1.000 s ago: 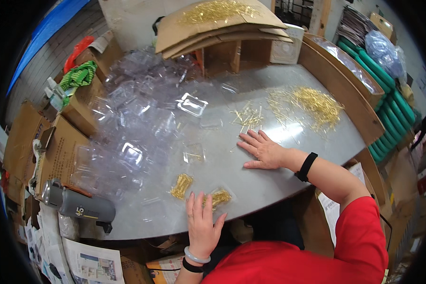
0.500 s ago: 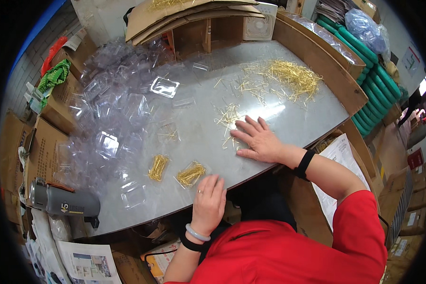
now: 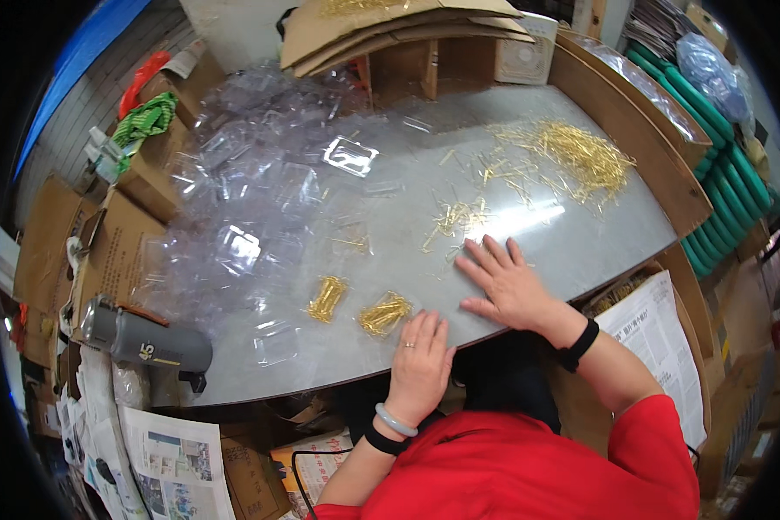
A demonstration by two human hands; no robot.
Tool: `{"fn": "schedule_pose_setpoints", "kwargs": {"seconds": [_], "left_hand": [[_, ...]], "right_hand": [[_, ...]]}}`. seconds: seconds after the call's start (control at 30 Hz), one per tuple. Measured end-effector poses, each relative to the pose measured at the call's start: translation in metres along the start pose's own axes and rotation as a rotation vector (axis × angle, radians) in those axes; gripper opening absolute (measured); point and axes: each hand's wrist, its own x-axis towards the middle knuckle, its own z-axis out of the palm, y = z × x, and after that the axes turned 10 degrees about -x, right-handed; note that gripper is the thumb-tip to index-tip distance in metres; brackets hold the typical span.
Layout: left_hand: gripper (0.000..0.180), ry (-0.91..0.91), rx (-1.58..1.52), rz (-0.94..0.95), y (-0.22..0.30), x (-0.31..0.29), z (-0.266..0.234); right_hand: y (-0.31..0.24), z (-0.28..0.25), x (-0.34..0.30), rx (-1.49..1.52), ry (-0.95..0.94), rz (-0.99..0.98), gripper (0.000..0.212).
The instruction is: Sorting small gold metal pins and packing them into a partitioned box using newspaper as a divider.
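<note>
My right hand (image 3: 510, 284) lies on the grey tabletop with its fingers spread. Its fingertips are beside a small scatter of gold wire hooks (image 3: 456, 218), and nothing shows in its grasp. At the table's near edge rests my left hand (image 3: 423, 357), fingers stretched out, holding nothing visible. Just past its fingertips sits a clear plastic case packed with gold hooks (image 3: 385, 314). A second bundle of hooks (image 3: 327, 299) lies to the left of that. Farther back, a clear case (image 3: 354, 242) has only a few hooks in it. The large heap of hooks (image 3: 581, 160) spreads over the far right.
Many clear plastic cases (image 3: 243, 191) pile up on the table's left. A grey flask (image 3: 147, 340) lies at the near left corner. Cardboard walls (image 3: 637, 130) border the far right side, and stacked cardboard (image 3: 407, 35) with a white fan (image 3: 525, 50) stands at the back.
The whole view has shifted, so the table appears farther right. My right hand has drawn back a little from the small scatter of hooks. My left hand stays by the near edge.
</note>
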Motion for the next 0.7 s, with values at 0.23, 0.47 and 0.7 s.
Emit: {"fn": "schedule_pose_setpoints", "kwargs": {"seconds": [0.23, 0.47, 0.7], "left_hand": [[0.041, -0.012, 0.003, -0.025, 0.001, -0.001, -0.002], [0.055, -0.066, -0.036, -0.102, 0.004, 0.018, -0.006], [0.083, -0.149, 0.036, -0.152, -0.001, 0.027, -0.005]], "right_hand": [[-0.010, -0.007, -0.005, 0.307, 0.083, -0.128, 0.048], [0.010, -0.015, -0.017, 0.690, 0.179, 0.038, 0.036], [-0.010, -0.013, -0.033, 0.382, 0.137, 0.030, 0.042]]}}
